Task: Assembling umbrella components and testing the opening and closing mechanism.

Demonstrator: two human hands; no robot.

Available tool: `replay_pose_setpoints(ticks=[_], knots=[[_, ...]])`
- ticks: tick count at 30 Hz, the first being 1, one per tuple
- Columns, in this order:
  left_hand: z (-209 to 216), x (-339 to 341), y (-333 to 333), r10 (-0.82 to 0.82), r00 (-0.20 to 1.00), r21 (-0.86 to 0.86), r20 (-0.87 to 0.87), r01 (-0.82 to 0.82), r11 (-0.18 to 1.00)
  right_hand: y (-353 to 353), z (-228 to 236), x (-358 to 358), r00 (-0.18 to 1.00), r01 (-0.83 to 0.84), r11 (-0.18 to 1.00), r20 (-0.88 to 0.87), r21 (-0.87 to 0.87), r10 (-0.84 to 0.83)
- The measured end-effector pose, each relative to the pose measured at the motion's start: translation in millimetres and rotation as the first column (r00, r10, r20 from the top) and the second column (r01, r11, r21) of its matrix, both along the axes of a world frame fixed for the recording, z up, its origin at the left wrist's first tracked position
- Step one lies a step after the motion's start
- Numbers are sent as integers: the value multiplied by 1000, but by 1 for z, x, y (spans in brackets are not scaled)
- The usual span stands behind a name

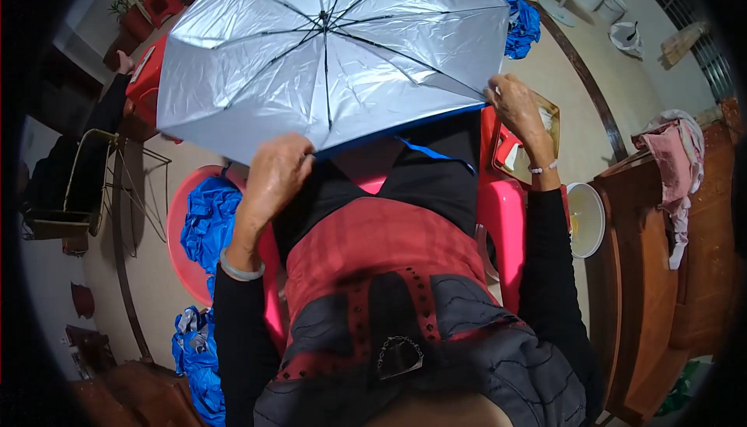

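Observation:
An opened umbrella [405, 69] spreads over my knees, its silver lining and thin dark ribs facing up. Blue cloth shows along its near edge, and a blue strap [436, 153] hangs over my dark trousers. My left hand [276, 170] is closed on the near edge of the canopy, left of centre. At the right corner, where a rib ends, the fingers of my right hand [516, 104] pinch the rim. Whether a small part sits between those fingertips is too small to tell.
Left of my pink chair [502, 228] stands a pink basin [180, 221] holding blue cloth. More blue bundles [201, 372] lie at lower left and far right. By my right arm are a tray [550, 135] and a white bucket [589, 221]. Wooden furniture [646, 287] borders the right.

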State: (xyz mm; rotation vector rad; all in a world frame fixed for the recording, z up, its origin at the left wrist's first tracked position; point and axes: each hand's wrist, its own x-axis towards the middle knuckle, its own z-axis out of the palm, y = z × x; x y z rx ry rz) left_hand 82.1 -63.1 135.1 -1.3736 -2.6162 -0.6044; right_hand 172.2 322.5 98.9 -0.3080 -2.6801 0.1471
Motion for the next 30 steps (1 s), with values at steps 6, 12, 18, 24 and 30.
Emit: replay_pose_setpoints(ticks=[6, 12, 18, 24, 30], knots=[[24, -7, 7, -185, 825, 143, 533, 128, 981, -71, 14, -7, 834, -407, 721, 95, -561, 544], [-16, -35, 42, -225, 818, 68, 529, 223, 972, -125, 6, -12, 702, -620, 659, 74, -426, 709], [-31, -36, 80, -271, 753, 120, 599, 250, 961, -116, -16, -15, 739, -637, 729, 68, -250, 670], [-46, -33, 104, -288, 681, 39, 673, 356, 934, -119, -9, -8, 735, -652, 739, 100, -170, 671], [-53, -49, 95, -492, 740, 154, 458, 479, 864, -116, -8, -9, 743, -651, 750, 101, -120, 661]])
